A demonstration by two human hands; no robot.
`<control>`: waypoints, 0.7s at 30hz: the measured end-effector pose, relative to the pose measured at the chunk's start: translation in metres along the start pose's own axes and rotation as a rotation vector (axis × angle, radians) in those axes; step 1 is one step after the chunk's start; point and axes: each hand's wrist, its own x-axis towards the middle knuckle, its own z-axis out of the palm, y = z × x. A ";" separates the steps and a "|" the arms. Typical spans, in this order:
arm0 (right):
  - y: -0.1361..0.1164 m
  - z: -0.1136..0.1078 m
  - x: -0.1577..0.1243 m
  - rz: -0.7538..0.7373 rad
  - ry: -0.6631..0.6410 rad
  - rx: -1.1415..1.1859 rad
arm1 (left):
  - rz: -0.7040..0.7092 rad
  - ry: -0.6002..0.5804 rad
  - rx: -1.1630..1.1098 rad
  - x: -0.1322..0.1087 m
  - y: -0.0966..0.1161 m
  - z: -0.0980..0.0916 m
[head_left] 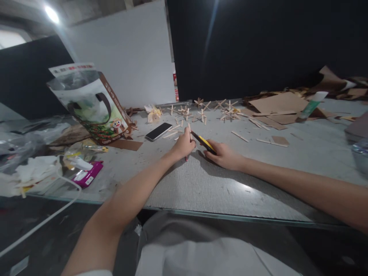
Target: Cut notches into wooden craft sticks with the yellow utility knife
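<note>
My left hand (184, 145) is closed around a thin pencil-like stick (186, 158). Its dark reddish lower end pokes out below the fist; a pale wooden tip shows above, though I cannot tell whether that is the same piece. In my right hand (223, 154) is a yellow and black utility knife (205, 144), its front end pointing up and left, close beside the left fist. Whether the blade touches the stick is too small to tell. Just beyond the hands lie loose wooden sticks (172, 134) and several small crossed-stick pieces (185, 112).
A phone (158, 131) lies left of my hands, near a large printed bag (92, 107). Further left are a purple box (87, 174), plastic wrappers and a white cable (43, 227). Cardboard sheets (277, 102) and a green glue stick (313, 104) are at the back right.
</note>
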 end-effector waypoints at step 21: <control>-0.002 -0.001 -0.001 -0.004 -0.006 -0.006 | 0.020 0.002 0.015 0.000 -0.001 0.000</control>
